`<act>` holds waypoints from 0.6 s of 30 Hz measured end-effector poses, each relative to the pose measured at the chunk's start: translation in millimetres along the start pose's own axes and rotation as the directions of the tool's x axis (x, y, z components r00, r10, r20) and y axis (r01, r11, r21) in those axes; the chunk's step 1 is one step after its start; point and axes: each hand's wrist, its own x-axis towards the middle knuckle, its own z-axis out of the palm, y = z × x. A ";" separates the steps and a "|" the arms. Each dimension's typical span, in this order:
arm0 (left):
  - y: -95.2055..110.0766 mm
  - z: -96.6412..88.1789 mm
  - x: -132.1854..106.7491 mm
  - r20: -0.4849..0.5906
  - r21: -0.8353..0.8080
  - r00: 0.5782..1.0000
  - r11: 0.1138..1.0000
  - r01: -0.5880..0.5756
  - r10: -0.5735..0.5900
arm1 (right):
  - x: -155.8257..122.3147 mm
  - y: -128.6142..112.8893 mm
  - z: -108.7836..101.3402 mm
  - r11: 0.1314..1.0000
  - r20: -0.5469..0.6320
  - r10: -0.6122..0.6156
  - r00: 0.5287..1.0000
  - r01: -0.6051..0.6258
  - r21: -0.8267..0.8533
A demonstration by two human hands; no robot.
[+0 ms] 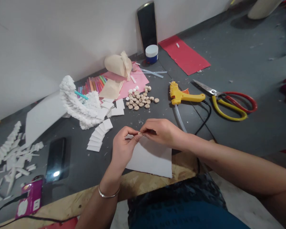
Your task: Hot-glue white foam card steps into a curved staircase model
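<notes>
Pinching a small white piece point(139, 133) between their fingertips, the two hands meet just above the grey table point(228, 140), and we see the piece right where thumbs and forefingers come together. The left hand point(123, 145) is closed on it from the near left, a thin bangle point(108, 194) on its wrist. The right hand point(161, 130) is closed on it from the right, fingers curled. What the piece is made of we cannot tell; it is too small.

Directly under the hands we find a white sheet point(152, 160), lying partly on a wooden board point(143, 184) at the table's near edge. Just left of the hands a fanned row of white paper squares point(98, 135) runs toward a white folded-paper model point(78, 106). Beyond the hands sits a cluster of small wooden discs point(139, 100) by a pink sheet point(133, 83).

To the right we note a yellow glue gun point(184, 95), its black cord point(205, 117) looping toward the right forearm, and scissors point(228, 102) with red and yellow handles. Farther back stand a white-lidded jar point(152, 53), a phone leaning on the wall point(147, 25) and a red sheet point(184, 54). At left lie a second dark phone point(57, 157), white paper scraps point(11, 157) and a magenta power strip point(30, 201).
</notes>
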 end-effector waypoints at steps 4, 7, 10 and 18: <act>0.6 2.6 0.5 0.005 -0.061 0.999 0.997 0.048 -0.047 | 0.2 3.5 3.1 0.999 0.003 -0.029 1.000 0.029 -0.024; -0.1 4.4 0.5 0.020 -0.098 0.999 0.994 0.049 -0.047 | -0.6 5.8 5.2 0.999 -0.016 -0.031 0.999 0.030 -0.034; -0.6 4.6 0.4 -0.009 -0.057 1.000 0.998 0.002 -0.002 | -0.7 5.6 5.4 0.999 -0.040 0.013 0.999 -0.015 -0.046; -2.3 2.5 0.9 -0.032 -0.102 0.998 0.994 0.041 -0.045 | 2.5 -1.4 -2.4 0.997 -0.003 0.056 0.998 -0.056 -0.053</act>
